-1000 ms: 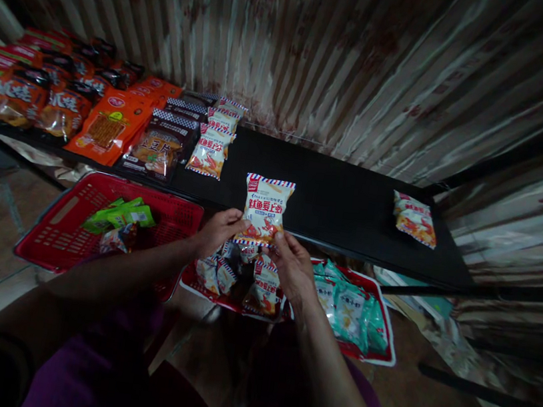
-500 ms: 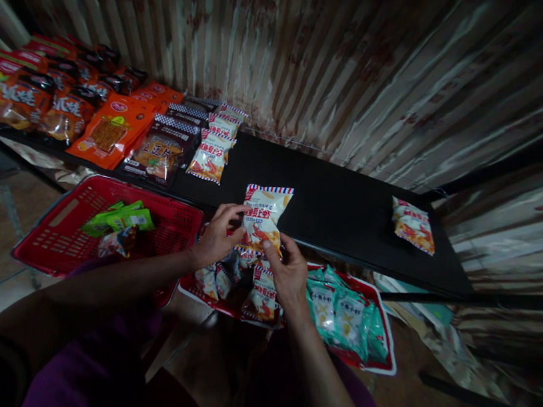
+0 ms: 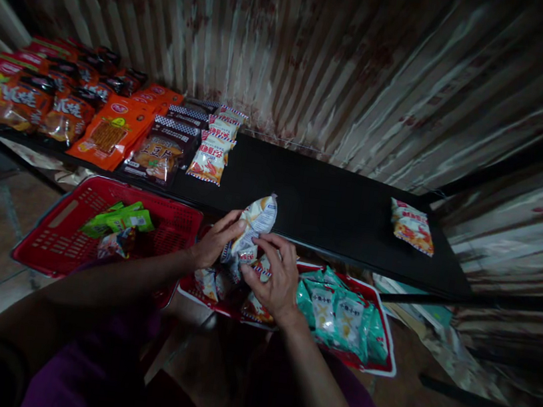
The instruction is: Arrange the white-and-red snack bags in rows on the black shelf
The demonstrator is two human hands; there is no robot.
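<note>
A white snack bag point(image 3: 260, 214) with a rounded, puffed side is tilted above the front edge of the black shelf. My left hand point(image 3: 215, 243) grips its left side, thumb on top. My right hand point(image 3: 274, 278) has thumb and fingertips curled on the lower right of the bag, where red print shows. Under both hands, more white snack bags point(image 3: 209, 284) lie in a red basket point(image 3: 230, 312), partly hidden. Several matching bags point(image 3: 208, 156) stand in a row on the shelf, to the left beyond my left hand.
The black shelf point(image 3: 315, 183) carries brown potato-chip bags point(image 3: 160, 151), orange packs point(image 3: 109, 133) and, at its right end, another white snack bag point(image 3: 412, 227). Below, a red basket point(image 3: 173, 217) holds green packets point(image 3: 120, 217); teal bags point(image 3: 347, 315) fill the right basket. A pleated curtain point(image 3: 294, 45) hangs behind.
The snack bag has turned from front-facing to a tilted side view and come slightly left. My right hand has shifted left, its fingers curling over the bag's lower part.
</note>
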